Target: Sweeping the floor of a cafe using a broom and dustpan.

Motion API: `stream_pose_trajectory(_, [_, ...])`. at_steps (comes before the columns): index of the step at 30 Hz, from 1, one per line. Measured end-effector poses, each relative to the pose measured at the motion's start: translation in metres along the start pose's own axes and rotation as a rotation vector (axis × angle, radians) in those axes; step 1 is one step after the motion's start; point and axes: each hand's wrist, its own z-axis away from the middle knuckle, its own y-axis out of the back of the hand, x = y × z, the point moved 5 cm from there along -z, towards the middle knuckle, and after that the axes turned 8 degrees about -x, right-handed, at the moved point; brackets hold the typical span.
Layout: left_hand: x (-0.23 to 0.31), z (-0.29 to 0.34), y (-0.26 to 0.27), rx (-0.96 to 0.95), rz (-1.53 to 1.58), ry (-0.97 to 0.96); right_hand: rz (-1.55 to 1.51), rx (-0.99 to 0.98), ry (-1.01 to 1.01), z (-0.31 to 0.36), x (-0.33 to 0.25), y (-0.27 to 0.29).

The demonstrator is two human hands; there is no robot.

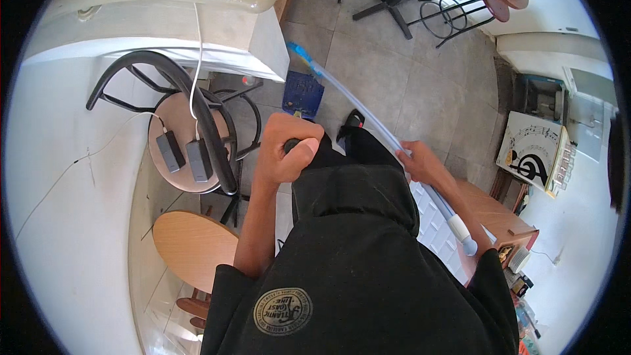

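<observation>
My left hand (286, 148) is closed in a fist, thumb on top, around the dark end of an upright handle. Below it a blue dustpan (303, 92) rests on the floor by my feet; most of its handle is hidden by the hand. My right hand (422, 163) wraps round the long pale-blue stick of a broom (363, 113). The stick slants from beside my right forearm down to the far left. Its bright blue head (301, 52) is at the floor beside the white counter's corner, just beyond the dustpan.
On the left, a round-seated black metal chair (176, 102) carries two grey adapters (199, 160) with white cables. A wooden stool (197, 250) stands nearer. A white counter (253, 39) juts out at far left. Table legs (394, 6) stand far off; a white box (531, 151) is at right.
</observation>
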Motion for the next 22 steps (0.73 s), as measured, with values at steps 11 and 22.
stream_pose_trajectory(11, [0.005,0.010,-0.005,0.117,-0.036,0.028,0.239,0.315,0.077,-0.175,-0.027,0.031])
stream_pose_trajectory(22, [-0.001,0.025,0.001,0.230,-0.037,0.066,0.613,0.105,-0.014,-0.120,0.039,-0.085])
